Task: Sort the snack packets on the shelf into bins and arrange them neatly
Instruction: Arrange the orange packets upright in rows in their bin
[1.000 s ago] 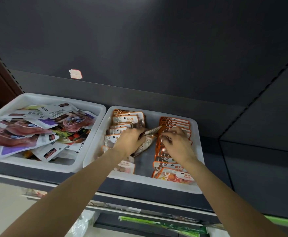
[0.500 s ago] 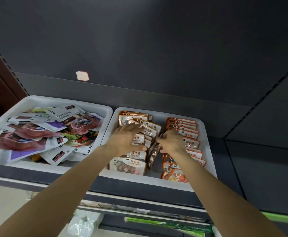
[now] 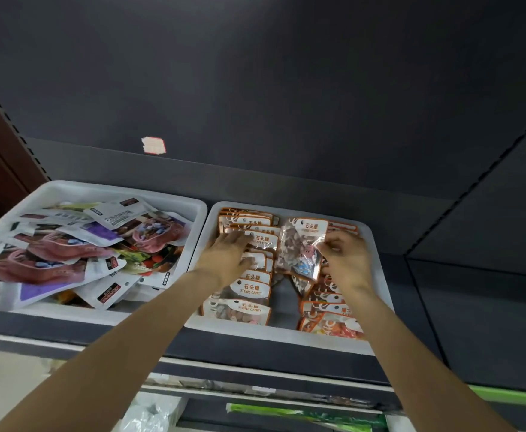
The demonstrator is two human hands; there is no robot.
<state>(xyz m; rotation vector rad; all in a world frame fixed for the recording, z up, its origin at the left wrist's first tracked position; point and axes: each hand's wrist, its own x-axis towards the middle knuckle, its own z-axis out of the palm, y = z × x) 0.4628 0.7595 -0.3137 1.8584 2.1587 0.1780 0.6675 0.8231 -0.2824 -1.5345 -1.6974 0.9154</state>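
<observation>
White right bin (image 3: 369, 241): left hand (image 3: 224, 260) flat on stone-candy row (image 3: 250, 291); right hand (image 3: 347, 260) pinches upright packet (image 3: 299, 247). Jumbled bin (image 3: 68, 190) alongside; bare gap between rows.

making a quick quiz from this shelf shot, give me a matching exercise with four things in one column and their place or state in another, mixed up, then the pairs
Things
1. left hand
2. right hand
3. left bin
4. sticker

Places or states
A. stuck on the dark back panel above the bins
B. holds a loose jumble of white, purple and maroon packets
C. pinches the side of a raised stone candy packet
D. rests flat on the left row of packets in the right bin

Pairs: 1-D, 2-C, 3-B, 4-A
</observation>
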